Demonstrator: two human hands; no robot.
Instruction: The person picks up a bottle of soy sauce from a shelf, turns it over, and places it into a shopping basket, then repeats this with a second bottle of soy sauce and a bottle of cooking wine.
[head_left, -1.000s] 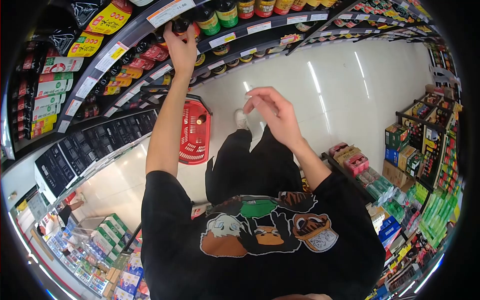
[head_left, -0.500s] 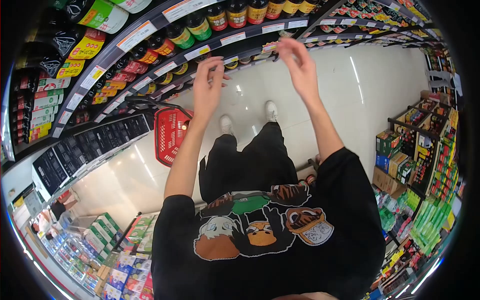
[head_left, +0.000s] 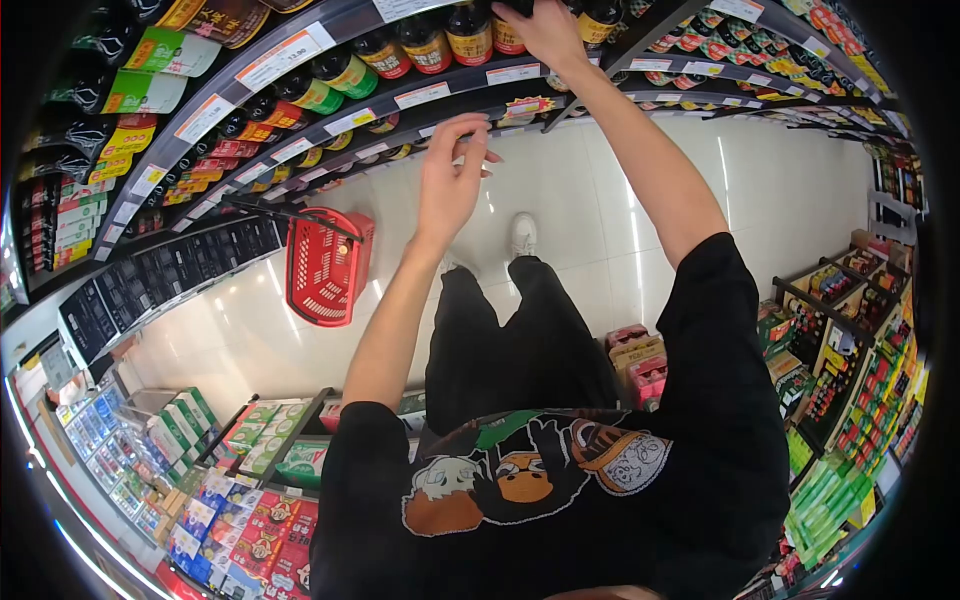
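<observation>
My right hand [head_left: 541,36] reaches up to a shelf of dark sauce bottles at the top of the view. Its fingers are closed round the dark upper part of a sauce bottle [head_left: 508,38] with a red and yellow label; the frame edge cuts off part of the grip. Similar bottles [head_left: 427,50] stand in a row to the left, and another bottle [head_left: 598,22] is just right of the hand. Held in the air in front of the lower shelves, my left hand [head_left: 452,178] is open and empty, its fingers loosely bent.
A red shopping basket [head_left: 328,268] stands on the floor to the left, its dark handle toward the shelves. Price-tag rails [head_left: 423,95] curve across the shelf fronts. Stacked boxed goods [head_left: 250,530] lie behind on the left, and pink cartons [head_left: 640,365] stand behind my legs.
My right hand has gone up and forward to the sauce bottle and closed round it. My left hand has shifted slightly right and lower. The view has moved, and the basket appears farther left.
</observation>
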